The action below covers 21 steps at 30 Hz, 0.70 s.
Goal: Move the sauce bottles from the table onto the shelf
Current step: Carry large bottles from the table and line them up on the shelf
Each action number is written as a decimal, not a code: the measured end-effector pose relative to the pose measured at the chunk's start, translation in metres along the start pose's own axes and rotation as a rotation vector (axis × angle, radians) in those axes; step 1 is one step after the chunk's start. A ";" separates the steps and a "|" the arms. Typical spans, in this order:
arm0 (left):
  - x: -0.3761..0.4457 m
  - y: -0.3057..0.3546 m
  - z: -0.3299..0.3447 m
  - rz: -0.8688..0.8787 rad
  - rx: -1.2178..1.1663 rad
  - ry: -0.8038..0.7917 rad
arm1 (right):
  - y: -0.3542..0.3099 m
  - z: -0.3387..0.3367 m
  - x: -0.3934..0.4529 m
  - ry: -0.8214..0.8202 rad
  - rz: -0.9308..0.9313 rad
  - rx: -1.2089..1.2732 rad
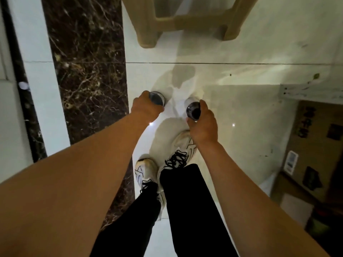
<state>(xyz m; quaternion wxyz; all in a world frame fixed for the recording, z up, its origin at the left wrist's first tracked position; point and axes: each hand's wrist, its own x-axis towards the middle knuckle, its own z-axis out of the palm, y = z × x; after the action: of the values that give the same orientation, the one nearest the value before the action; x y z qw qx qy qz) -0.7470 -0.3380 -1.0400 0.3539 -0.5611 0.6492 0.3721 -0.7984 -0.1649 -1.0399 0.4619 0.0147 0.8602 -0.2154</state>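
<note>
While each hand grasps a bottle — left hand (146,106), bottle (156,98); right hand (203,125), second bottle (193,110) — pale glossy floor (241,108); marble strip (89,71) at 10 o'clock; stool (185,19) at 12; boxes (313,145) at 3.

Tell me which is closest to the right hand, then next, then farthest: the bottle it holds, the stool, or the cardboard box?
From the right hand:
1. Bottle, held in that hand.
2. Cardboard box, on the floor to the right.
3. Stool, ahead at the top.
</note>
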 end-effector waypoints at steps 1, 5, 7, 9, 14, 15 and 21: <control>0.005 0.000 0.003 -0.026 -0.051 0.029 | 0.001 0.003 0.006 0.014 -0.010 0.000; 0.012 0.006 0.004 -0.106 -0.300 0.037 | 0.004 0.009 0.023 0.038 -0.051 0.017; -0.005 0.011 -0.007 -0.114 -0.220 -0.052 | 0.007 0.007 0.024 0.033 -0.078 0.022; -0.010 -0.001 -0.009 0.012 0.049 -0.100 | 0.010 0.003 0.019 0.035 -0.073 0.055; -0.055 -0.013 -0.027 -0.002 -0.275 -0.057 | -0.002 -0.024 -0.035 0.056 -0.043 0.226; -0.071 -0.017 -0.030 0.031 -0.249 -0.077 | -0.007 -0.030 -0.053 0.057 -0.032 0.262; -0.196 0.000 -0.094 0.210 0.058 -0.138 | -0.053 -0.089 -0.162 0.118 0.012 0.524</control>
<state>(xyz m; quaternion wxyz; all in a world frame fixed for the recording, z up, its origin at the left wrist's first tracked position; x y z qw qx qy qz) -0.7276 -0.3298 -0.8231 0.3730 -0.4526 0.6888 0.4261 -0.7874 -0.1504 -0.8488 0.3928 0.1516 0.8003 -0.4269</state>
